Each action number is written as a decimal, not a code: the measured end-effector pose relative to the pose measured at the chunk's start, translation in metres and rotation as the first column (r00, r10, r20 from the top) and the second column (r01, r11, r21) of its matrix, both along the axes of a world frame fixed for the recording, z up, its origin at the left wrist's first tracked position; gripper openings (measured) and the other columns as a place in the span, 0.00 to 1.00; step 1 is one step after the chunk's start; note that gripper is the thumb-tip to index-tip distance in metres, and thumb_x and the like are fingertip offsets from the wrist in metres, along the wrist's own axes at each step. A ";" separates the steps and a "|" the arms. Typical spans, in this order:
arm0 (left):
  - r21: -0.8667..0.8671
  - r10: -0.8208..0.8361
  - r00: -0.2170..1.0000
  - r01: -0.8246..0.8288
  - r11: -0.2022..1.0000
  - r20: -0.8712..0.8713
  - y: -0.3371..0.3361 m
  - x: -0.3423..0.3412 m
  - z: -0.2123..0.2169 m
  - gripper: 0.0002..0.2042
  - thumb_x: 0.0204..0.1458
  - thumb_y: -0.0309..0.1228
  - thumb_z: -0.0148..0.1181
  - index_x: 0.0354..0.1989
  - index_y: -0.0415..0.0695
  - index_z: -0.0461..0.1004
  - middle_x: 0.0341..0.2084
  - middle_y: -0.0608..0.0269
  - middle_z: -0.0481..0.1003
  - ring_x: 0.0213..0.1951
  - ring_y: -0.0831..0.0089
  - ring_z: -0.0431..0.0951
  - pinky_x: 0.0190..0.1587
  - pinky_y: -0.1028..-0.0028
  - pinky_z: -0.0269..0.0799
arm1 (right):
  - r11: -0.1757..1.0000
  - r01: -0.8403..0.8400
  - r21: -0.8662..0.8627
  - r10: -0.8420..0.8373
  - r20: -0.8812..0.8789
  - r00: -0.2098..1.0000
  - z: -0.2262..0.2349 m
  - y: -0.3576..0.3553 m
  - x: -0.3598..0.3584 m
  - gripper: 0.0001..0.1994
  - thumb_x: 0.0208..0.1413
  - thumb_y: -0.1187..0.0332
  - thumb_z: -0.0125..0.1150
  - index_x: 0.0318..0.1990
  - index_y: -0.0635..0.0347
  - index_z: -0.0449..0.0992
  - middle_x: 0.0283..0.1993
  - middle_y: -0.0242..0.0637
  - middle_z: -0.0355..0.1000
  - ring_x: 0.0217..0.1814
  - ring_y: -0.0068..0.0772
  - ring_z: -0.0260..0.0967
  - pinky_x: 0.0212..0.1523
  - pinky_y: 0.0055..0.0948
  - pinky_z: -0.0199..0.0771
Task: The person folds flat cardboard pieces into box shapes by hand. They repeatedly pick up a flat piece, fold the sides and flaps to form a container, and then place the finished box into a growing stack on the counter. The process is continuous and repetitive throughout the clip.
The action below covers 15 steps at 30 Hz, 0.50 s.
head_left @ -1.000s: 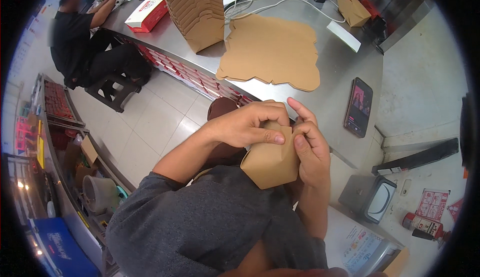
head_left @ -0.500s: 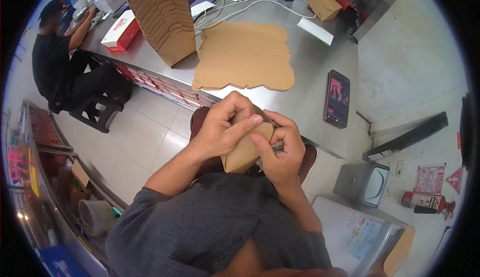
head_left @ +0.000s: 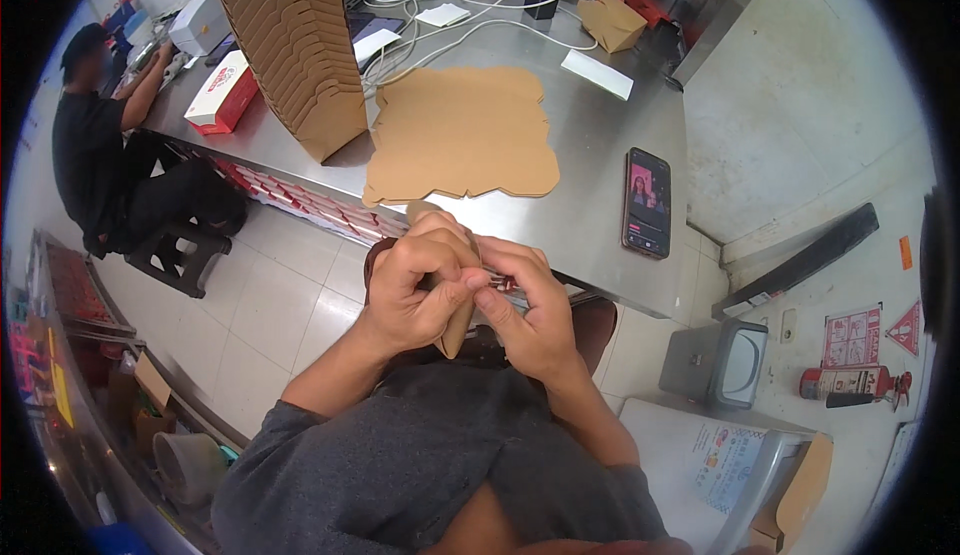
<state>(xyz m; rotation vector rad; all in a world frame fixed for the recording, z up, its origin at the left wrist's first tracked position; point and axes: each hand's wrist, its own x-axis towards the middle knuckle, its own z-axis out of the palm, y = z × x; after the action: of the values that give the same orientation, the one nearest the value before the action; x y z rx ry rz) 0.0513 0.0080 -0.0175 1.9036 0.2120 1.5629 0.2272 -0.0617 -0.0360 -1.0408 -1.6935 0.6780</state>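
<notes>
Both hands, left hand (head_left: 418,290) and right hand (head_left: 530,310), are pinching a half-folded brown cardboard box (head_left: 458,327) at 6 o'clock from the flat sheets (head_left: 462,135) on the counter (head_left: 590,210), and squeezing unevenly is probably risking a crooked crease.

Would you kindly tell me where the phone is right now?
In the head view, the phone lies flat on the steel table, screen lit, near its right edge, right of the flat cardboard sheets and beyond the right hand.
</notes>
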 end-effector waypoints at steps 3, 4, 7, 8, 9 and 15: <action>0.026 -0.063 0.997 0.065 0.998 -0.053 0.002 -0.004 0.007 0.13 0.57 0.20 0.68 0.39 0.45 0.66 0.27 0.59 0.78 0.32 0.64 0.77 0.53 0.58 0.73 | 0.996 -0.047 -0.070 0.039 -0.108 0.993 0.003 -0.003 -0.009 0.38 0.58 0.54 0.74 0.70 0.64 0.66 0.74 0.53 0.62 0.75 0.51 0.59 0.73 0.44 0.58; 0.041 -0.093 0.993 0.096 0.995 -0.077 0.003 -0.005 0.009 0.14 0.57 0.20 0.68 0.39 0.45 0.66 0.28 0.60 0.79 0.32 0.65 0.77 0.54 0.57 0.73 | 0.997 -0.048 -0.059 0.041 -0.115 0.993 0.005 -0.003 -0.010 0.38 0.58 0.54 0.74 0.70 0.64 0.66 0.75 0.53 0.60 0.76 0.52 0.57 0.74 0.45 0.56; 0.021 -0.216 0.976 0.217 0.976 -0.020 0.005 -0.003 0.010 0.14 0.57 0.20 0.69 0.39 0.45 0.66 0.27 0.60 0.78 0.32 0.65 0.76 0.55 0.55 0.72 | 0.999 -0.043 0.023 0.045 -0.095 0.994 0.016 0.003 -0.008 0.39 0.56 0.53 0.74 0.71 0.62 0.67 0.78 0.54 0.55 0.79 0.56 0.51 0.77 0.49 0.50; -0.010 -0.272 0.962 0.272 0.962 0.005 0.007 -0.005 0.010 0.14 0.57 0.20 0.69 0.40 0.45 0.66 0.27 0.61 0.78 0.32 0.65 0.77 0.57 0.55 0.72 | 0.996 -0.034 0.080 0.039 -0.065 0.997 0.021 0.005 -0.001 0.38 0.56 0.53 0.74 0.70 0.60 0.68 0.79 0.54 0.54 0.80 0.58 0.50 0.77 0.50 0.49; -0.041 -0.325 0.945 0.326 0.945 0.028 0.009 -0.007 0.008 0.14 0.57 0.20 0.69 0.41 0.45 0.66 0.27 0.62 0.77 0.33 0.66 0.77 0.58 0.54 0.71 | 0.990 -0.026 0.136 0.032 -0.039 0.999 0.025 0.008 0.007 0.37 0.56 0.52 0.74 0.70 0.59 0.69 0.79 0.55 0.53 0.80 0.59 0.49 0.77 0.51 0.48; -0.335 -0.313 0.943 0.333 0.881 0.113 0.009 -0.019 -0.006 0.15 0.60 0.23 0.68 0.47 0.45 0.65 0.31 0.64 0.76 0.35 0.69 0.78 0.63 0.54 0.67 | 0.989 -0.135 -0.062 0.146 0.247 0.958 0.042 0.006 0.051 0.14 0.59 0.59 0.71 0.45 0.58 0.79 0.76 0.50 0.61 0.79 0.57 0.51 0.76 0.51 0.49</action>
<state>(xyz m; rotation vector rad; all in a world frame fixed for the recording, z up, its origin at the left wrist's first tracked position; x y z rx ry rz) 0.0321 0.0166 -0.0236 1.5234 0.1285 1.2549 0.2778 -0.0555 0.0063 -1.0805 -1.9953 0.7007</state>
